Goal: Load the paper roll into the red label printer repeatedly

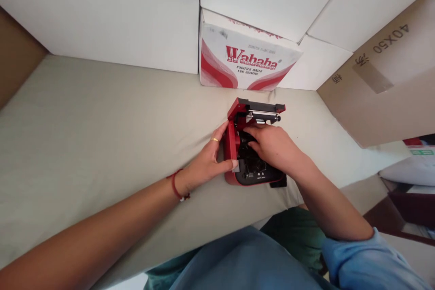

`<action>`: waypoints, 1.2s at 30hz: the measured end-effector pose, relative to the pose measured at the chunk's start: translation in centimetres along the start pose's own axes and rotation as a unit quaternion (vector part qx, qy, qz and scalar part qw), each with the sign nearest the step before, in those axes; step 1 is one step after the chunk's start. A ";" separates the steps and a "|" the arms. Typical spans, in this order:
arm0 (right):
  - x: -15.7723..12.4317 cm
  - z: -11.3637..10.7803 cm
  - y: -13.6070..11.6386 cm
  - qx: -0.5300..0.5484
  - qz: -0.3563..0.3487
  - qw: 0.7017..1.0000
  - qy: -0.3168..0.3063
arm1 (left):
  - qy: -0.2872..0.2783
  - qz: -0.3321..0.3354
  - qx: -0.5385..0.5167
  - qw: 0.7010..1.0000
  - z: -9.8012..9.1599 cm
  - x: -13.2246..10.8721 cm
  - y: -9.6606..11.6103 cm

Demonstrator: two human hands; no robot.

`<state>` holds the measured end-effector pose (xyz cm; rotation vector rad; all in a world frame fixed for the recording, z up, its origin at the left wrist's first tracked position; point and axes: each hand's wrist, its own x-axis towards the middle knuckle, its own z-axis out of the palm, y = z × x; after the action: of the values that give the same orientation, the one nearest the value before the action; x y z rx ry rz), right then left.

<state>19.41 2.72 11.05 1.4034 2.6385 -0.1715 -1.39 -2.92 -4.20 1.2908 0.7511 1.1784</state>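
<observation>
A red and black label printer (260, 178) sits on the cloth-covered surface, its lid (260, 106) raised at the back with a roller showing on the underside. My left hand (210, 158) grips the printer's left side, thumb on the front left corner and fingers along the red wall. Inside the open black bay is my right hand (273, 142), thumb and fingers bent close together; whatever they hold or press is hidden. A small black piece (279, 182) sticks out at the printer's front right corner.
Behind the printer stands a white and red Wahaha water carton (249, 56) among large white boxes (129, 13). A brown cardboard box (384, 81) borders the right side. The pale cloth (102, 122) covers the work surface, and its front edge meets my body.
</observation>
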 end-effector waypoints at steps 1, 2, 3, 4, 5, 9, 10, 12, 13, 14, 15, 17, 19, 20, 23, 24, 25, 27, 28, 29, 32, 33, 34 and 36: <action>-0.5 0.2 0.5 0.037 -0.023 0.999 0.031 | 0.001 0.001 -0.001 1.000 0.0 0.0 0.1; -1.3 0.4 0.9 0.075 -0.052 0.993 0.068 | 0.001 0.001 -0.002 1.000 0.1 0.0 0.1; -2.3 0.6 1.3 0.111 -0.088 0.984 0.109 | 0.002 0.002 -0.001 1.000 0.1 0.0 0.2; -3.6 0.8 1.6 0.141 -0.126 0.970 0.151 | 0.003 0.002 0.000 1.000 0.2 -0.1 0.3; -4.9 1.0 1.8 0.163 -0.162 0.955 0.187 | 0.003 0.003 0.003 1.000 0.2 -0.1 0.4; -9.9 3.2 2.1 0.163 -0.221 0.930 0.244 | 0.009 0.009 0.033 0.999 0.3 -0.5 0.5; -10.7 3.9 2.1 0.151 -0.221 0.932 0.243 | 0.016 0.016 0.047 0.999 0.2 -0.7 0.5; -11.8 5.5 2.2 0.129 -0.215 0.935 0.249 | 0.042 0.047 0.094 0.994 0.3 -1.1 0.6; -12.1 6.2 2.2 0.123 -0.210 0.936 0.255 | 0.063 0.076 0.132 0.986 0.3 -1.3 0.8; -12.3 6.8 2.1 0.121 -0.207 0.935 0.261 | 0.083 0.112 0.179 0.974 0.5 -1.6 1.1; -12.3 7.2 2.1 0.121 -0.204 0.934 0.267 | 0.104 0.159 0.234 0.953 0.8 -1.9 1.5; -12.3 7.7 2.0 0.122 -0.202 0.932 0.274 | 0.111 0.268 0.344 0.893 1.6 -2.5 2.4; -12.3 7.7 1.9 0.129 -0.207 0.928 0.280 | 0.068 0.369 0.425 0.824 2.7 -3.0 3.3; -12.3 7.5 2.0 0.137 -0.213 0.925 0.282 | 0.038 0.390 0.447 0.804 3.2 -3.2 3.6; -11.7 7.0 2.9 0.219 -0.198 0.909 0.296 | -0.007 0.383 0.498 0.778 4.3 -3.6 4.4; -11.1 6.8 3.4 0.267 -0.165 0.898 0.307 | -0.011 0.377 0.506 0.776 4.5 -3.6 4.5; -10.2 6.7 4.1 0.323 -0.120 0.881 0.323 | -0.010 0.374 0.510 0.774 4.6 -3.6 4.6; -7.5 6.4 5.5 0.428 -0.026 0.831 0.355 | -0.010 0.373 0.513 0.773 4.6 -3.6 4.7; -5.7 6.2 6.2 0.470 0.007 0.804 0.364 | -0.008 0.374 0.515 0.771 4.6 -3.6 4.7; -3.9 6.0 6.8 0.500 0.024 0.785 0.364 | -0.005 0.375 0.517 0.769 4.6 -3.6 4.7; 0.7 5.0 7.5 0.549 0.019 0.769 0.328 | 0.001 0.378 0.525 0.763 4.7 -3.7 4.5; 1.6 4.6 7.3 0.559 0.006 0.767 0.315 | 0.002 0.380 0.527 0.761 4.7 -3.7 4.4; 2.1 4.4 7.0 0.564 -0.006 0.767 0.305 | 0.000 0.380 0.529 0.759 4.7 -3.7 4.3; 2.1 4.1 6.2 0.559 -0.013 0.771 0.305 | 0.000 0.382 0.535 0.753 4.7 -3.7 4.3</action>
<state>23.73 7.22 6.46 1.9083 3.1591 -1.8461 0.98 -8.42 0.12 2.7596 0.9769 1.3967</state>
